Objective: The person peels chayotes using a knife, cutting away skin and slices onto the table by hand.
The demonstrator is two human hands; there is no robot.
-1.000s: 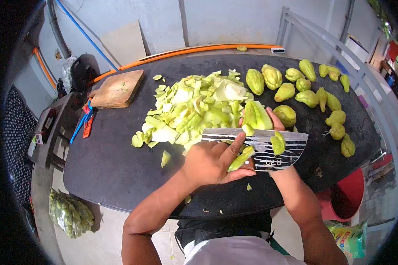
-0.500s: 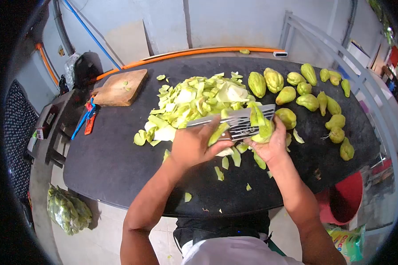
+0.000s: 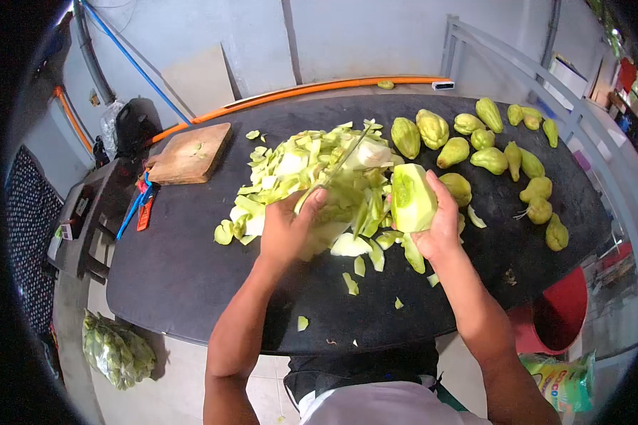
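In my left hand (image 3: 288,225) is the handle end of a wide-bladed knife (image 3: 344,157), its blade now seen nearly edge-on over the heap of green peels (image 3: 290,164). A partly peeled pale green chayote (image 3: 413,198) is held upright in my right hand (image 3: 441,221), with fingers round its right side and base. Darker skin still shows on the chayote's left face. Loose peel strips (image 3: 412,253) lie just below it on the dark table (image 3: 184,283). Several whole chayotes (image 3: 452,151) rest behind and to the right of my right hand.
A wooden board (image 3: 190,152) lies at the table's back left, beside a red and blue tool (image 3: 144,205). An orange pipe (image 3: 312,89) runs along the back edge. A red bin (image 3: 556,312) stands at lower right, a bag of green produce (image 3: 117,349) at lower left.
The knife has swung left, away from the chayote, and turned from flat to edge-on. Peel pieces that clung to the blade have dropped onto the heap and table. The chayote is upright again.
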